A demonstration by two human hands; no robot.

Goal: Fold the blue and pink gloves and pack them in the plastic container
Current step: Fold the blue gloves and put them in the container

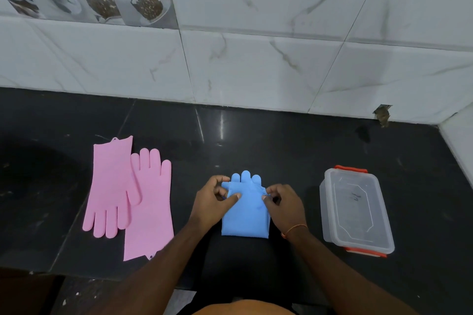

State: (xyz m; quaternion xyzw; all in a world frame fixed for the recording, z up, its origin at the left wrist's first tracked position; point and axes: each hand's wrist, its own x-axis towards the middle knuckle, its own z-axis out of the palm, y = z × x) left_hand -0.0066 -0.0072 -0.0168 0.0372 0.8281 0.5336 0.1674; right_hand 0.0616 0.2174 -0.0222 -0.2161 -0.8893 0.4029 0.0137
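Note:
The blue gloves (245, 215) lie stacked in the middle of the black counter, fingertips pointing toward the wall. My left hand (212, 199) pinches the folded edge on the left side of the gloves. My right hand (281, 202) pinches the same edge on the right side. Two pink gloves (128, 194) lie flat and unfolded to the left, one overlapping the other, pointing opposite ways. The clear plastic container (355, 210) with orange clips stands to the right with its lid on.
The black stone counter (281, 146) runs back to a white marble-tiled wall (256, 59). A side wall (458, 140) closes in at the far right. The counter's front edge lies just below my forearms.

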